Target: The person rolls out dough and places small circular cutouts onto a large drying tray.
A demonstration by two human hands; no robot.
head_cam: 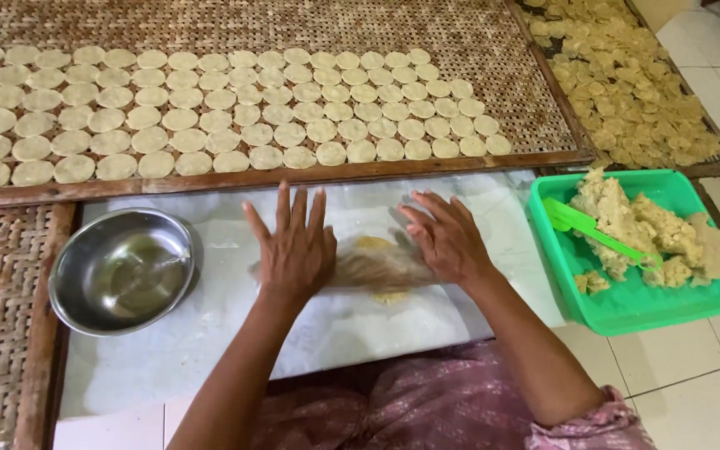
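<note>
Two flat hands rolling a blurred wooden pin (377, 265) over pale dough (389, 296) on a white sheet (210, 333).

Left hand (296, 250) with fingers spread wide, palm down on the pin's left end, gripping nothing; right hand (446, 239) likewise open, pressing on the right end. Hemmed in ahead by the wooden edge of a woven bamboo tray (493, 58), filled with rows of round dough discs (235, 108). Bounded on the left by a steel bowl (122, 271) resting on the sheet, near the left hand but apart from it. Closed off on the right by a green plastic tub (627, 308) holding a dough lump (652, 229) and a green scraper (585, 225), just beside the right wrist. Bare sheet open only between bowl and hands and toward the lap.
</note>
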